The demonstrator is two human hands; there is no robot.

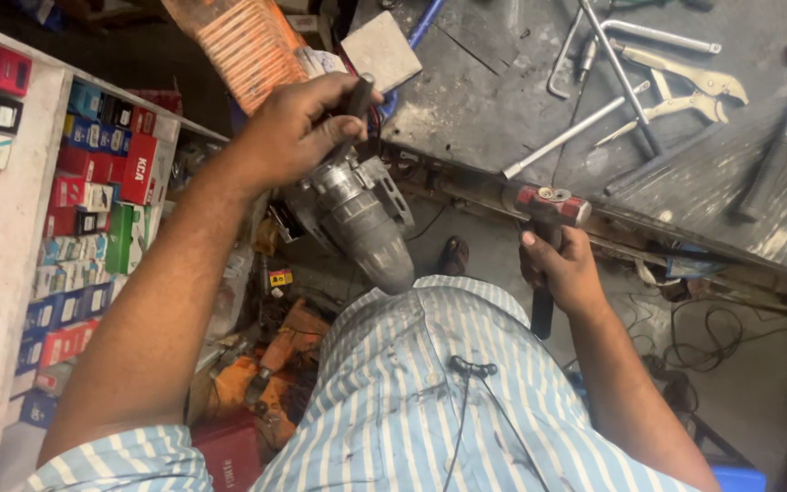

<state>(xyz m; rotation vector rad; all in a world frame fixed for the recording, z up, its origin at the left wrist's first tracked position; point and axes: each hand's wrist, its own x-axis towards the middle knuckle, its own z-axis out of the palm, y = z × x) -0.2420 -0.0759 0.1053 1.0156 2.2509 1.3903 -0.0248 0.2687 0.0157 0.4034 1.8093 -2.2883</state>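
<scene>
Left hand (298, 128) clamped on the grey motor part (357, 214), axis running toward five o'clock; right hand (562, 269), at three o'clock, apparently grips the hammer (546, 208).

Small rectangular cartons (93, 196) in red, blue, green and black stood packed in rows on the white shelf (25, 182) at left; a small yellow label (280, 277) lay among clutter on the floor below.

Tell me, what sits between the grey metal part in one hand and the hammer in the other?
In the head view, no object: between the grey metal part and the hammer shows only the dirty floor below, under the workbench edge.
</scene>
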